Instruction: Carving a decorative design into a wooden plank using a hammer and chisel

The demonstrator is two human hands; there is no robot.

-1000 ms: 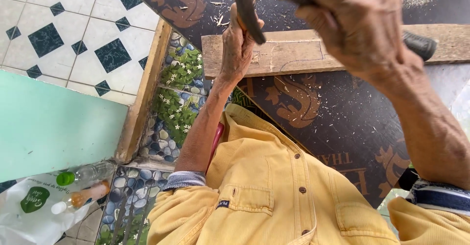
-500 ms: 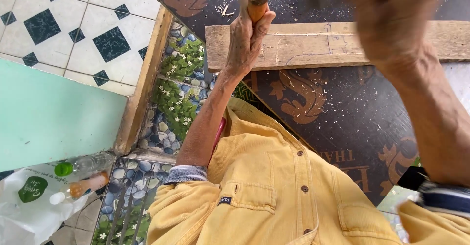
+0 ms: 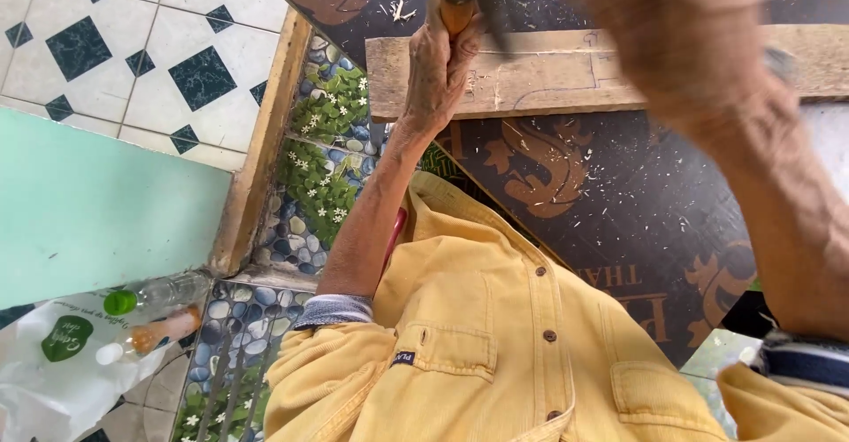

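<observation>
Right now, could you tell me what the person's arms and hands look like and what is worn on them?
Both hands are bare, no gloves. The left hand shows sharp; its mustard-yellow corduroy sleeve is rolled above the elbow, showing a striped lining. The right hand is motion-blurred, with a similar striped cuff.

white floor tiles with dark green diamonds, pale green panel, pebble-and-flower patterned flooring, daylight throughout.
</observation>
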